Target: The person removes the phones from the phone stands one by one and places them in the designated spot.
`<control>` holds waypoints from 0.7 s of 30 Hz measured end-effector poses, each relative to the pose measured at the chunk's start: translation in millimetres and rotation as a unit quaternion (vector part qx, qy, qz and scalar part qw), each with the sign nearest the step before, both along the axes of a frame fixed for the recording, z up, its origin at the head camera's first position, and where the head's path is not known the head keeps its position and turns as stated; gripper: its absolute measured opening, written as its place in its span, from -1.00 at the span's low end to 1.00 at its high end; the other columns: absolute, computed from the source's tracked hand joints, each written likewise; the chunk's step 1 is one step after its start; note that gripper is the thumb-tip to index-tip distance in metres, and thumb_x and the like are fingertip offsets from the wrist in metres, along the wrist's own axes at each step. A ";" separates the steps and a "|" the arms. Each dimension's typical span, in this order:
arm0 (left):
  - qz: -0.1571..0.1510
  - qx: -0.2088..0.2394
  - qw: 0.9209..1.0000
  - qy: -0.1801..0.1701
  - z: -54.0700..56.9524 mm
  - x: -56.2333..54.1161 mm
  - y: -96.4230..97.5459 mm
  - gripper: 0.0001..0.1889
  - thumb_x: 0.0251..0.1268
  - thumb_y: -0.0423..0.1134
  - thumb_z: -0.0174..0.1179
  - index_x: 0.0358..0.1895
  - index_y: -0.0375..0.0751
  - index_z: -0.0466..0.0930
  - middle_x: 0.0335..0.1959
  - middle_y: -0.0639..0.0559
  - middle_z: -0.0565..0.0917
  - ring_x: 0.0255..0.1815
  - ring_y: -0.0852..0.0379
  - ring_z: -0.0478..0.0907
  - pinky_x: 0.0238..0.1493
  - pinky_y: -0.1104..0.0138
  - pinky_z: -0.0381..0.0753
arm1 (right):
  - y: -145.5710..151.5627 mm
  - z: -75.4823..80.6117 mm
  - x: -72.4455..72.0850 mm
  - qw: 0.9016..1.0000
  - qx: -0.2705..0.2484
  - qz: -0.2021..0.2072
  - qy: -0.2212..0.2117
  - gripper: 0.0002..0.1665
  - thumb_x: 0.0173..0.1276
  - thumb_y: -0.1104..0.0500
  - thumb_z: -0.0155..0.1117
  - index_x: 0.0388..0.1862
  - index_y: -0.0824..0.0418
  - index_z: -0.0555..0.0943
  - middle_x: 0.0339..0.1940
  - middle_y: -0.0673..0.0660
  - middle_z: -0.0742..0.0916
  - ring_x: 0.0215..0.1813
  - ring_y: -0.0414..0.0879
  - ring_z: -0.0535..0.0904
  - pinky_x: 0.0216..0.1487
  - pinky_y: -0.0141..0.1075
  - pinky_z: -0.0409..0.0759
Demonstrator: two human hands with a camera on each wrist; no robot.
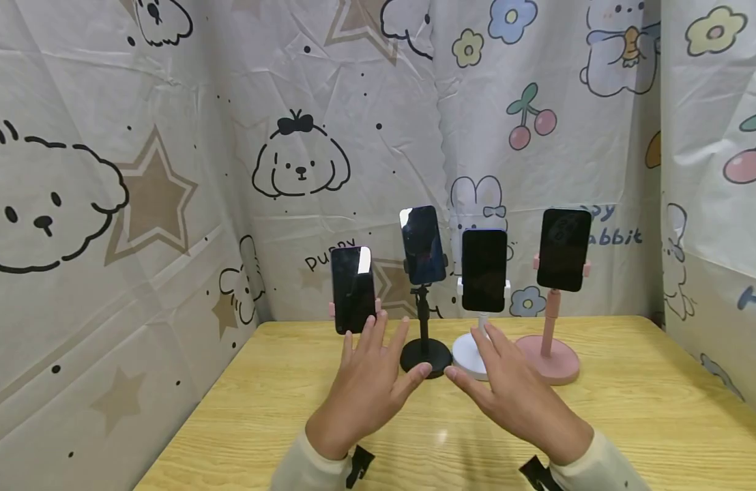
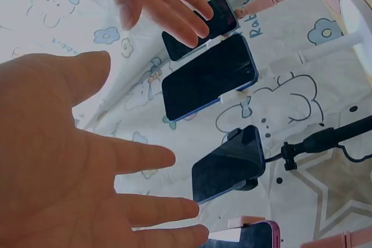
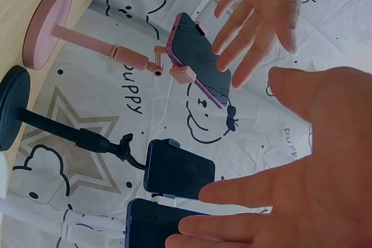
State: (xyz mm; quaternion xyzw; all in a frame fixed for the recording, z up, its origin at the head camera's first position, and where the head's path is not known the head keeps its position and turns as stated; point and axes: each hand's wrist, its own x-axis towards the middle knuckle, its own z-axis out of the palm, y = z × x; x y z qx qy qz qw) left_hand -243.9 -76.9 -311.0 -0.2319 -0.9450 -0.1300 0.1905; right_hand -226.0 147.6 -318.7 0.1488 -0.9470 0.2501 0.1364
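My left hand (image 1: 368, 392) hovers over the table with its fingers spread and straight, holding nothing. Behind its fingertips is a phone (image 1: 353, 290) in a pink clamp; the hand hides that stand's base in the head view, but the right wrist view shows its pink base (image 3: 47, 27). With fingers extended and nothing held, my right hand (image 1: 522, 395) mirrors it. Nearest to it is a phone on a white stand (image 1: 467, 354). Further phones stand upright on a black stand (image 1: 424, 358) and a pink stand (image 1: 556, 368). All screens look dark.
A yellow wood-grain table (image 1: 243, 409) lies beneath the hands. White cloth (image 1: 187, 82) printed with puppies, stars and flowers surrounds it at the back and sides. A black strap piece (image 1: 359, 467) shows at my left cuff.
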 end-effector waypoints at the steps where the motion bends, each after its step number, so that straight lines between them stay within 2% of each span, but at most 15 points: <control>1: 0.000 0.002 1.000 0.014 1.1 -0.8 -1.3 -0.13 0.31 0.47 -0.30 0.50 -0.06 0.14 0.52 -0.23 0.03 0.52 -0.26 -0.07 0.34 -0.31 -0.10 | -0.1 0.6 -0.7 1.000 -0.008 0.002 0.003 0.16 0.26 -0.55 -0.10 0.50 0.30 0.14 0.51 0.34 0.17 0.44 0.35 0.16 0.23 0.33 0.23; 6: -0.012 0.029 0.996 0.085 5.4 -2.7 -12.8 -0.10 0.20 0.31 0.16 0.47 -0.19 0.19 0.47 -0.27 0.16 0.44 -0.27 0.15 0.26 -0.26 0.20 | -2.7 0.3 -3.8 0.998 -0.048 0.022 0.025 0.11 0.28 -0.49 -0.02 0.49 0.31 0.17 0.50 0.32 0.22 0.46 0.29 0.16 0.25 0.30 0.23; 9: -0.016 0.061 0.992 0.111 7.4 -5.3 -22.1 -0.09 0.12 0.21 0.32 0.44 -0.22 0.23 0.41 -0.30 0.27 0.37 -0.27 0.28 0.19 -0.18 0.37 | -7.4 -2.0 -6.8 0.996 -0.074 0.037 0.024 0.07 0.29 -0.45 0.02 0.49 0.28 0.17 0.50 0.29 0.24 0.47 0.26 0.15 0.26 0.29 0.24; 13: -0.014 0.119 0.984 0.129 8.2 -11.7 -33.6 -0.18 0.11 0.07 0.39 0.39 -0.23 0.31 0.32 -0.27 0.40 0.27 -0.21 0.41 0.10 -0.08 0.50 | -15.6 -5.3 -12.9 0.994 -0.099 0.055 0.007 0.02 0.30 -0.43 0.04 0.50 0.20 0.17 0.49 0.21 0.29 0.47 0.20 0.18 0.29 0.24 0.24; 16: -0.024 0.173 0.976 0.132 7.4 -18.2 -41.9 -0.30 0.15 -0.07 0.38 0.33 -0.26 0.36 0.22 -0.21 0.47 0.18 -0.15 0.50 0.09 0.00 0.54 | -22.6 -6.9 -19.3 0.991 -0.116 0.071 -0.002 -0.01 0.32 -0.41 0.06 0.50 0.17 0.17 0.47 0.18 0.32 0.44 0.17 0.26 0.30 0.21 0.26; 21: -0.022 0.225 0.965 0.131 8.4 -28.5 -56.3 -0.41 0.23 -0.16 0.31 0.31 -0.24 0.39 0.12 -0.17 0.54 0.08 -0.11 0.56 0.04 0.03 0.57 | -35.5 -6.5 -32.5 0.978 -0.178 0.106 -0.015 -0.08 0.35 -0.30 0.13 0.51 0.14 0.17 0.47 0.17 0.33 0.36 0.14 0.39 0.24 0.05 0.41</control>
